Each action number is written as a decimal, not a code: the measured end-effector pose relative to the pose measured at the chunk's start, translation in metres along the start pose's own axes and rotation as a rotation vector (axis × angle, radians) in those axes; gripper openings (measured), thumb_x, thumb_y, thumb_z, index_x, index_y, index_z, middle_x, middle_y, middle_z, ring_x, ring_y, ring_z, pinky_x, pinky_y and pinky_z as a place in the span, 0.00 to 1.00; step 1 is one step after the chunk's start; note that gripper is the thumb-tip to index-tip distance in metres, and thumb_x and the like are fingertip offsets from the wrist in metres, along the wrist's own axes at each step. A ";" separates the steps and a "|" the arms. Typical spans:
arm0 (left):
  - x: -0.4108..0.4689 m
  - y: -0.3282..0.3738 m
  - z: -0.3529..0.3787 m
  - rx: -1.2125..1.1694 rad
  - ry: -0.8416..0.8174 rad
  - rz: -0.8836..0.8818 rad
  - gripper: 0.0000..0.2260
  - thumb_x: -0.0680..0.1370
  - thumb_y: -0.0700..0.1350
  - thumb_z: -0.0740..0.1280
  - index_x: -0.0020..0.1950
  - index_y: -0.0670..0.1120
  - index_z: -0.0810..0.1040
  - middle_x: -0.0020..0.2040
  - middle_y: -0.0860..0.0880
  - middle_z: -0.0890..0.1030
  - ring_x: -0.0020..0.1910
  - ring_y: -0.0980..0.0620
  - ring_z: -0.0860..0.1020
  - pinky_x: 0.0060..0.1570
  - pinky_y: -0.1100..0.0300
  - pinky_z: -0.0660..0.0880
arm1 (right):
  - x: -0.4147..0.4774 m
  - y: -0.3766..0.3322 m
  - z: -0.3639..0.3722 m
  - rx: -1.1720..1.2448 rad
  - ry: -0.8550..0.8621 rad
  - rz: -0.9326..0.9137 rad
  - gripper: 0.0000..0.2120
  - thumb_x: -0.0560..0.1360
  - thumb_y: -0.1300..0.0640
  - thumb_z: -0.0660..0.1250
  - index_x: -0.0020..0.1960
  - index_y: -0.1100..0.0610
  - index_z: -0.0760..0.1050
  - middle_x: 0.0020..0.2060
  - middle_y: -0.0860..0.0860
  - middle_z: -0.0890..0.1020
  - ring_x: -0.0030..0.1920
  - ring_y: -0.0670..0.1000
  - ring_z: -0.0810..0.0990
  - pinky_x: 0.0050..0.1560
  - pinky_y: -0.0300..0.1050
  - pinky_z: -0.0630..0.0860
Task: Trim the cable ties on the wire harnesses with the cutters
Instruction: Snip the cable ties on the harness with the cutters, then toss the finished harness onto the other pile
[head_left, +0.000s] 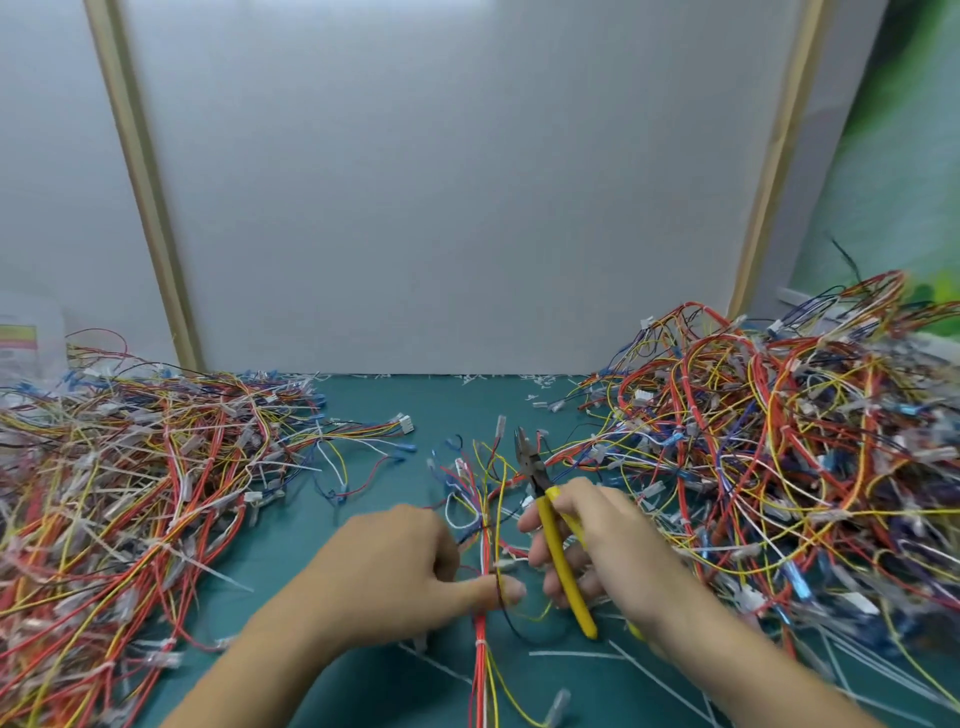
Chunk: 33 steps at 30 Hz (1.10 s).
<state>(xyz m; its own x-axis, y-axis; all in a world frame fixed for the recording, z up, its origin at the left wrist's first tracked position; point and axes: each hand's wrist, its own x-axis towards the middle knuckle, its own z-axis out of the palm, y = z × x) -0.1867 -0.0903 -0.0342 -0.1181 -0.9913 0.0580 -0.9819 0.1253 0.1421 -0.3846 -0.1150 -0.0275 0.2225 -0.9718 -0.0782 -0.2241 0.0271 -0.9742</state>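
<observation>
A wire harness (484, 525) of red, yellow and white wires lies lengthwise on the green mat, running toward me between my hands. My left hand (395, 566) pinches the bundle with thumb and fingers near a white cable tie (505, 563). My right hand (597, 540) grips the yellow-handled cutters (558, 540). Their dark jaws (527, 454) point away from me, up over the harness's far wires, apart from the tie. A second white tie (480, 643) wraps the bundle closer to me.
A large tangle of harnesses (119, 478) fills the left of the green mat (374, 415), and a taller heap (779, 441) rises on the right. Cut-off white tie tails (576, 653) lie near the front. A white panel (457, 182) stands behind.
</observation>
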 end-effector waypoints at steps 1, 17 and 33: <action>0.000 0.003 0.001 -0.021 -0.074 0.005 0.30 0.64 0.77 0.58 0.37 0.49 0.73 0.28 0.49 0.73 0.26 0.53 0.68 0.29 0.59 0.66 | 0.000 0.001 0.000 0.011 0.004 0.005 0.18 0.81 0.55 0.54 0.48 0.64 0.79 0.32 0.54 0.81 0.32 0.55 0.76 0.35 0.49 0.75; -0.023 0.017 -0.125 -0.936 0.278 -0.101 0.10 0.79 0.40 0.66 0.38 0.38 0.77 0.24 0.46 0.69 0.19 0.51 0.65 0.20 0.65 0.62 | -0.028 -0.022 0.000 -0.300 0.081 -0.150 0.20 0.74 0.42 0.56 0.40 0.57 0.75 0.37 0.51 0.81 0.38 0.53 0.79 0.42 0.48 0.72; -0.076 0.060 -0.270 -1.075 0.812 0.226 0.11 0.81 0.45 0.67 0.48 0.35 0.78 0.35 0.45 0.74 0.34 0.46 0.77 0.42 0.49 0.83 | -0.073 -0.014 0.022 -0.768 -0.069 -0.223 0.14 0.77 0.45 0.64 0.59 0.50 0.78 0.56 0.48 0.81 0.55 0.49 0.79 0.56 0.44 0.75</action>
<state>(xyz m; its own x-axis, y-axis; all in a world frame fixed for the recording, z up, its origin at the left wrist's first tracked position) -0.1971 0.0039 0.2368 0.2261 -0.6898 0.6878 -0.3101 0.6184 0.7221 -0.3769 -0.0392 -0.0132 0.3915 -0.9180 0.0631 -0.7525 -0.3589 -0.5521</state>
